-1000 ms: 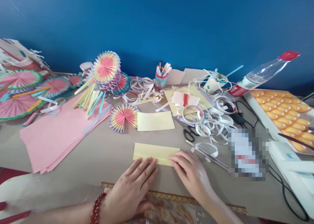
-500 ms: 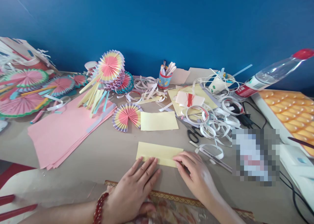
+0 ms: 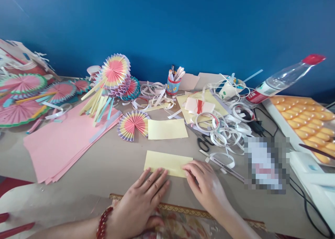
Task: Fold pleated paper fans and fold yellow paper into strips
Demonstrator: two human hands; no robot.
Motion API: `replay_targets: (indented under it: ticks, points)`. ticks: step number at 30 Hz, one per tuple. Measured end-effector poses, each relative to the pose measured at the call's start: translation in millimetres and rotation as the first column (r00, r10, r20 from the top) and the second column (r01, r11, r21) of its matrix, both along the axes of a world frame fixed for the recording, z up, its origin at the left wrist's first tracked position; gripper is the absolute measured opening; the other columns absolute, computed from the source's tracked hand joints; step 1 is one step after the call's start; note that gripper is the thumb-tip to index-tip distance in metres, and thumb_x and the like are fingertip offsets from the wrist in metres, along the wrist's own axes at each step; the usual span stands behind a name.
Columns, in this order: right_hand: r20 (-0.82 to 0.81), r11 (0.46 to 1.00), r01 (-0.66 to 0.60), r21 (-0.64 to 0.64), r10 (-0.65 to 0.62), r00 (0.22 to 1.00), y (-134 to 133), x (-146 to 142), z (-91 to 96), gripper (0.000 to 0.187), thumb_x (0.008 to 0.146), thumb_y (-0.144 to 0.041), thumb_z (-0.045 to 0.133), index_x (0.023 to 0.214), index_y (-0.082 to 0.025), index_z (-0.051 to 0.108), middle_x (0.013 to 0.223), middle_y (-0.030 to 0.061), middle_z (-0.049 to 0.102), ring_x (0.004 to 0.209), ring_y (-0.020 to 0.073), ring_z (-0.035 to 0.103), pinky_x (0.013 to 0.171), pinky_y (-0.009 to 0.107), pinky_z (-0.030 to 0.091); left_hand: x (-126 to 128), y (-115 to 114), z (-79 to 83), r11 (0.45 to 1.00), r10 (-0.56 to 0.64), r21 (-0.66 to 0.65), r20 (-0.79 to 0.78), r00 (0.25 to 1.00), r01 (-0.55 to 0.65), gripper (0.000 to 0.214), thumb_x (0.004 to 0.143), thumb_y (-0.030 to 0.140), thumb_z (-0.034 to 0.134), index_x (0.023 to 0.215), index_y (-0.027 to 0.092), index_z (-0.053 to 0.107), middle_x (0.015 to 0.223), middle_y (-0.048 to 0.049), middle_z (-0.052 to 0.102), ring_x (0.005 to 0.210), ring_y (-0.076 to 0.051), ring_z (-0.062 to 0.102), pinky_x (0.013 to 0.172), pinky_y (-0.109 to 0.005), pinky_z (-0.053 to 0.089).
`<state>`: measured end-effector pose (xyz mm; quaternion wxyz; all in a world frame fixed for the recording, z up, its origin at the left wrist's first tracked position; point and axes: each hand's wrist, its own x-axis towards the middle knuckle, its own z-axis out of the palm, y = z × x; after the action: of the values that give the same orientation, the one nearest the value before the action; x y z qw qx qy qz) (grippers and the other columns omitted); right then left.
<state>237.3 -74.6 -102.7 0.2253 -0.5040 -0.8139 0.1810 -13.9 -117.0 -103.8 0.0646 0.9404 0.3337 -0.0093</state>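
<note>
A pale yellow paper strip (image 3: 167,162) lies on the grey table close in front of me. My left hand (image 3: 142,197) rests flat, its spread fingertips pressing the strip's near edge. At the strip's right end, the thumb and curled fingers of my right hand (image 3: 202,185) pinch the near corner. Just beyond lies a second yellow paper rectangle (image 3: 168,129), touching or close to a pleated paper fan (image 3: 134,124) in pink, yellow and lilac.
Stacked pink sheets (image 3: 68,141) lie to the left, with finished paper rosettes (image 3: 115,71) behind. A pen cup (image 3: 173,84) stands by the blue wall. Rightward are scissors (image 3: 203,144), curled white strips (image 3: 226,137), a tilted bottle (image 3: 282,78) and cables.
The view has shifted slightly, so the table things appear a little further left. Both hands keep nearly the same place on the strip.
</note>
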Motion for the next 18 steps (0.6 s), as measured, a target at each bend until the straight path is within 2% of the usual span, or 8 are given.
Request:
replay_targets:
  ticks: [3,8,14,18]
  points:
    - [0.003,1.000,-0.003,0.006,0.003,1.000,1.2,-2.3,0.0,0.010,0.096,-0.020,0.049,0.089,-0.022,0.056,0.085,0.0032,0.064,0.081,0.0208,0.058,0.077,0.034,0.038,0.1,0.8,1.4,1.000,-0.001,-0.012,0.005,1.000,0.001,0.086,0.092,0.070,0.027,0.156,0.014,0.019,0.163,-0.0144,0.011,0.151,-0.031,0.005,0.120,-0.049,-0.002]
    - [0.052,1.000,-0.015,0.023,0.014,0.999,3.8,-5.6,-0.1,0.016,0.095,-0.018,0.048,0.079,-0.022,0.052,0.076,0.0014,0.061,0.074,0.0193,0.056,0.073,0.033,0.036,0.7,1.7,2.0,0.999,0.004,-0.043,0.002,1.000,-0.004,0.086,0.092,0.070,0.029,0.156,0.015,0.014,0.163,-0.0166,0.012,0.151,-0.032,0.008,0.120,-0.051,0.004]
    - [0.098,0.998,-0.030,0.064,0.024,0.995,5.1,-6.3,-0.1,0.018,0.095,-0.019,0.044,0.079,-0.022,0.051,0.075,0.0019,0.059,0.072,0.0195,0.055,0.071,0.032,0.035,1.2,3.1,4.0,0.999,0.001,-0.054,-0.005,1.000,-0.001,0.085,0.092,0.068,0.031,0.156,0.015,0.014,0.163,-0.0159,0.011,0.151,-0.031,0.010,0.120,-0.051,0.006]
    - [0.106,0.999,-0.027,0.045,0.022,0.994,4.3,-6.8,-0.3,0.017,0.095,-0.019,0.045,0.079,-0.022,0.051,0.075,0.0020,0.059,0.072,0.0198,0.055,0.072,0.033,0.034,1.3,2.5,3.2,0.997,0.011,-0.075,-0.003,1.000,-0.012,0.086,0.091,0.070,0.033,0.157,0.018,0.013,0.163,-0.0157,0.011,0.150,-0.033,0.011,0.120,-0.053,0.007]
